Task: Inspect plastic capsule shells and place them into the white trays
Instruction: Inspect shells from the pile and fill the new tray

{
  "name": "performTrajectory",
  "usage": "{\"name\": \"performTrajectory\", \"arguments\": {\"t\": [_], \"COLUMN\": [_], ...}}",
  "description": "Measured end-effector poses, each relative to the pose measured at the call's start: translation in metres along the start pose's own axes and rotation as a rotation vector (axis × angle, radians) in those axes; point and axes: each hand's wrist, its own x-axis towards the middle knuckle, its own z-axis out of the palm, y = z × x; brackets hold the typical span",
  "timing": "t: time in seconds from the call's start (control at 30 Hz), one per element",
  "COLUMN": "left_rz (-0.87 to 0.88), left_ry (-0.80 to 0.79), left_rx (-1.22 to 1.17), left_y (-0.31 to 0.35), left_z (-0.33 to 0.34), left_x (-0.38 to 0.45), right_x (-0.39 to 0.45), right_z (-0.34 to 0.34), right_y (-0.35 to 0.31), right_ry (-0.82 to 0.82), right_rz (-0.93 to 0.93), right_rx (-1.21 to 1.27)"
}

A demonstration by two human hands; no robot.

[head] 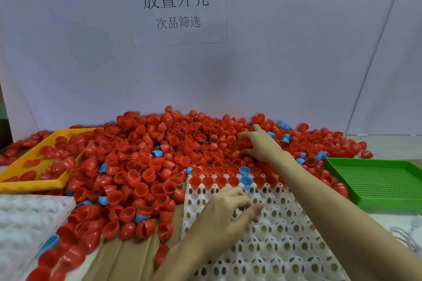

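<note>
Shells (146, 162) are heaped behind the tray (285, 235); one row is seated at its far edge. Right hand (259, 143) is curled into the heap, apparently gripping shells. Left hand (225, 214) is loosely curled over the tray, holding nothing visible. Shells are judged light, stiff, slick; best pinched at the rim.

A factory sorting bench: a heap of shells (164, 162), sorting trays (285, 235), and a printed station sign (174, 3) on the white backboard
</note>
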Motion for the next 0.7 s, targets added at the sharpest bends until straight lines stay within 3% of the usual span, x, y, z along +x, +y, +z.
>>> {"name": "performTrajectory", "arguments": {"t": [0.2, 0.27, 0.43, 0.57, 0.7], "left_rz": [-0.007, 0.007, -0.009, -0.004, 0.033], "left_ry": [0.019, 0.057, 0.216, 0.183, 0.13], "left_rx": [-0.028, -0.052, -0.134, -0.137, -0.09], "left_y": [0.001, 0.003, 0.007, 0.004, 0.002], "left_z": [-0.003, -0.004, -0.002, 0.0, 0.002], "left_x": [-0.001, 0.0, 0.001, 0.0, -0.002], "right_x": [-0.023, -0.042, -0.119, -0.169, -0.189], "right_z": [-0.02, -0.035, -0.063, -0.057, -0.048], "right_y": [-0.001, -0.006, -0.022, -0.034, -0.042], "right_ry": [0.272, 0.283, -0.044, -0.22, -0.256], "right_rz": [0.064, 0.104, 0.098, 0.053, 0.03], "right_rx": [0.31, 0.486, 0.959, 1.106, 1.148]}}
